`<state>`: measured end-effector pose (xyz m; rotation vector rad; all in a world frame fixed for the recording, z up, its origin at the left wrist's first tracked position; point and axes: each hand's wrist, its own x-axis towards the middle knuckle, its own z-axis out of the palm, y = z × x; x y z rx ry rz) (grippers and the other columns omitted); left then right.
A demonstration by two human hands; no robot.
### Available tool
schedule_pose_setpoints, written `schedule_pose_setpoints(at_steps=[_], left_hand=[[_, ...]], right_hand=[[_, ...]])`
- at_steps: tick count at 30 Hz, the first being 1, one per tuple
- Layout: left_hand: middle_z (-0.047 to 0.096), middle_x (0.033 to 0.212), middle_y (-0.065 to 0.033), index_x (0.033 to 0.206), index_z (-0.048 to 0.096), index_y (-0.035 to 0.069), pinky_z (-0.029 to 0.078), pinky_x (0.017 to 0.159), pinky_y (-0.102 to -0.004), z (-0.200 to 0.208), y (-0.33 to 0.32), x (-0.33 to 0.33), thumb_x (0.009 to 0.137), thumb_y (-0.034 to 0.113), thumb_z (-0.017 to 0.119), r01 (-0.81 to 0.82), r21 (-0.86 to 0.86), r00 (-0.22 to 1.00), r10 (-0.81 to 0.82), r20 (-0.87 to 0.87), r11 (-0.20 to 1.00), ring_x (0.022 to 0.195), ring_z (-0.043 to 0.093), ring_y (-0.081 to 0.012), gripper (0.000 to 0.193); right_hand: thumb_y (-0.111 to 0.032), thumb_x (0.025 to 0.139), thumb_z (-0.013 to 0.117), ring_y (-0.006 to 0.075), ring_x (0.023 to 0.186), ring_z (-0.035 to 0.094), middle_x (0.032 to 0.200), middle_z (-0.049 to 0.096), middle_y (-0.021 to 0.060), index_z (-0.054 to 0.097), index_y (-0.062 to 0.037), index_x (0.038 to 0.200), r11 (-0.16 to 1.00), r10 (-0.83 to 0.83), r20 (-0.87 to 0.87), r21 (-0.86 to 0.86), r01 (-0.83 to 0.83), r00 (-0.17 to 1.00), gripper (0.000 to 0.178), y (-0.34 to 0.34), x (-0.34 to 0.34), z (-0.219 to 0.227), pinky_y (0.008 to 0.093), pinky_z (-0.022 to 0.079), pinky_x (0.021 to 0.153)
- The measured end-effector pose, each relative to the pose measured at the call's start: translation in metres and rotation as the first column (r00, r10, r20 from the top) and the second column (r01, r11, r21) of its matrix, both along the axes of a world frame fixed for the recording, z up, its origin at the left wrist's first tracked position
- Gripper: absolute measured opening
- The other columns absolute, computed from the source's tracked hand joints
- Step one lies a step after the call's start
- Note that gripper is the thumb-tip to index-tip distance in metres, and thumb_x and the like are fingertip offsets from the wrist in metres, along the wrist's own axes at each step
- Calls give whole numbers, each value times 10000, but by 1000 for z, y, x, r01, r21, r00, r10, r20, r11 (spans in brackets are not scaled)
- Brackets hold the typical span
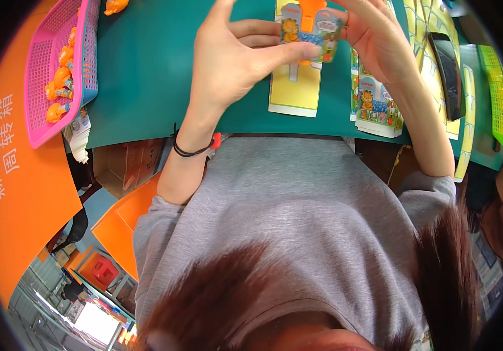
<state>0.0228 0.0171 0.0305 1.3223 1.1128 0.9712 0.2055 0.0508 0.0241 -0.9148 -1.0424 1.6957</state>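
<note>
At the top middle, a small printed card [326, 40] with an orange cartoon cat is held up above the table. My left hand [225, 64] pinches it, the thumb across its front and the fingers behind. My right hand [383, 44] is closed at the card's right edge, its fingertips partly hidden. An orange plastic piece [308, 13] sits at the card's upper middle, between my hands. Beneath them lies a yellow card strip [295, 96]. A stack of similar printed cards [377, 111] rests below my right wrist.
A pink basket [45, 114] with several orange figures stands at the left, beside an orange surface [23, 205]. Another orange figure [115, 6] lies on the green table [146, 76]. To the right are a black phone [447, 76], yellow printed sheets [467, 123] and a yellow-green basket [500, 96].
</note>
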Motion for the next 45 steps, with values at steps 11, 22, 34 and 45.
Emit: schedule_pose_setpoints(at_steps=[11, 22, 34, 45], left_hand=[[689, 884, -112, 1290, 382, -1, 527, 742, -240, -14, 3, -10, 753, 56, 852, -153, 57, 983, 147, 106, 986, 815, 656, -120, 716], [708, 990, -138, 1082, 615, -62, 550, 829, -279, -30, -15, -37, 816, 131, 814, -228, 124, 923, 174, 343, 966, 899, 688, -165, 384], [717, 796, -51, 840, 711, -6, 517, 704, -226, -41, -21, -24, 828, 97, 798, -515, 202, 815, 404, 414, 833, 739, 644, -87, 135], [655, 743, -34, 798, 686, 35, 471, 653, -258, -44, -5, -32, 692, 182, 904, -507, 576, 833, 535, 137, 642, 701, 582, -115, 284]], right_hand=[[-230, 980, 627, 112, 1017, 610, 1137, 621, 50, 522, -71, 1182, 999, 28, -78, -31, -30, 997, 278, -10, -18, -6, 239, 498, 845], [-252, 944, 624, 256, 991, 668, 1240, 576, 169, 419, 36, 1389, 850, 121, 406, 429, -306, 906, 568, 2, 15, -9, 329, 579, 810], [-243, 1026, 452, 242, 917, 689, 1263, 561, 194, 366, 52, 1432, 965, 130, 168, 206, -164, 977, 510, -10, -5, -10, 306, 591, 797], [-366, 1031, 460, 193, 757, 690, 1143, 635, 226, 467, 50, 1336, 957, 277, -121, -60, -285, 953, 515, -16, -4, -11, 246, 594, 682]])
